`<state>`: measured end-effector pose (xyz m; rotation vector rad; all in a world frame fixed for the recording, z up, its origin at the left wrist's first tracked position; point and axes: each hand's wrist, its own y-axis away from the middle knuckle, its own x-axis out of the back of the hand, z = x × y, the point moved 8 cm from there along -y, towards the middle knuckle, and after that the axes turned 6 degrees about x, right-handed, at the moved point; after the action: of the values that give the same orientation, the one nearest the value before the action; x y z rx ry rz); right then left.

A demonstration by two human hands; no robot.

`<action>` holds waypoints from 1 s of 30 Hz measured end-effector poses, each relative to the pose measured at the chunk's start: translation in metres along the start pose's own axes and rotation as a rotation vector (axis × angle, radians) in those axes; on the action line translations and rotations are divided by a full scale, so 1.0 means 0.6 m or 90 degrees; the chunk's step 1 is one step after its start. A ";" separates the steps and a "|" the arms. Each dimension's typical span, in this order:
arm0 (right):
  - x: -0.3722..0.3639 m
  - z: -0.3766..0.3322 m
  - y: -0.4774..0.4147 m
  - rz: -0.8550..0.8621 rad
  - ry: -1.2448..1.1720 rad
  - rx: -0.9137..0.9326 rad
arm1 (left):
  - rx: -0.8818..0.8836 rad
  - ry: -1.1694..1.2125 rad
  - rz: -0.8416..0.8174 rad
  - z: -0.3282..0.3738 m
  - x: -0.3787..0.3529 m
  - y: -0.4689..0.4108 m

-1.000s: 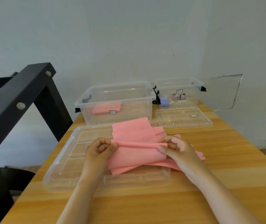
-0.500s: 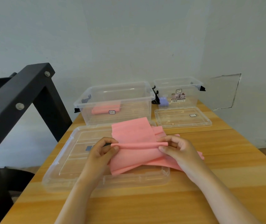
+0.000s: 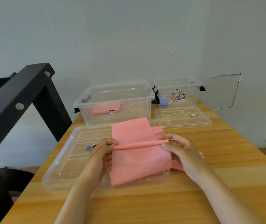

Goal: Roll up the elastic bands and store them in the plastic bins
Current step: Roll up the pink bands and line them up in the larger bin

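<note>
Right, both hands are on the pink elastic band [image 3: 138, 159], which lies across the large clear lid [image 3: 61, 162] at the near side of the wooden table [image 3: 226, 167]; a raised fold runs across the band's middle from one hand to the other; the left hand [image 3: 100, 156] has thumb and fingers curled in, pinching the left end of that fold; the right hand [image 3: 180, 149] pinches the right end, fingers bent over the top and thumb underneath; the near part of the band hangs down from the fold toward the lid's front edge, and the far part lies flat, reaching to the foot of the large clear bin [image 3: 117, 94]; more pink material pokes out beneath the right hand onto the table. Inside that large bin, a rolled pink band [image 3: 104, 109] rests on the floor near its left side; to the right stands a smaller clear bin [image 3: 179, 88] with a purple item [image 3: 163, 101] in its left corner; the small lid [image 3: 183, 118] lies flat just in front of it; a black frame [image 3: 16, 97] slants up on the left, beside the table.
</note>
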<state>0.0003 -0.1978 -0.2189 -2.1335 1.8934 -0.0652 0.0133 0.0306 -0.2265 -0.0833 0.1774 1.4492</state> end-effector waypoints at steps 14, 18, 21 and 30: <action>0.006 0.004 -0.001 0.039 0.107 0.018 | -0.034 -0.099 -0.036 -0.001 -0.007 0.004; -0.002 0.003 0.001 0.016 0.089 0.011 | -0.011 -0.064 -0.056 0.000 -0.009 0.004; -0.007 0.004 0.003 -0.008 0.081 0.000 | -0.005 -0.067 -0.040 -0.002 -0.004 0.003; -0.003 0.012 0.001 0.011 0.092 -0.012 | -0.014 -0.095 -0.012 -0.007 -0.004 0.002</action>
<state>0.0012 -0.1950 -0.2258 -2.1783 1.9988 -0.2045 0.0117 0.0278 -0.2304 0.0048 0.0390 1.4328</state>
